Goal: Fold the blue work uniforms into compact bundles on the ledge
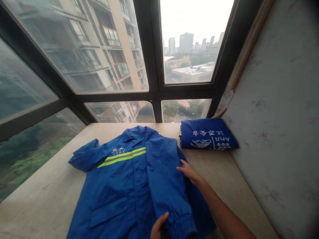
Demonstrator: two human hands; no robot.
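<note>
A blue jacket [112,186] with a yellow-green and grey reflective stripe lies front up on the pale ledge. One sleeve [164,176] is laid lengthwise over its front, with the elastic cuff toward me. The other sleeve [86,156] sticks out at the left. My right hand [188,170] pinches the outer edge of the laid-over sleeve, around its middle. Near the cuff, at the bottom of the view, my left hand [159,227] holds the sleeve's inner edge, thumb on top; its other fingers are mostly hidden.
A folded blue garment [206,134] with white lettering sits at the back right of the ledge [229,179], beside the flower-patterned wall [281,132]. Dark window frames [117,97] rise behind and at the left.
</note>
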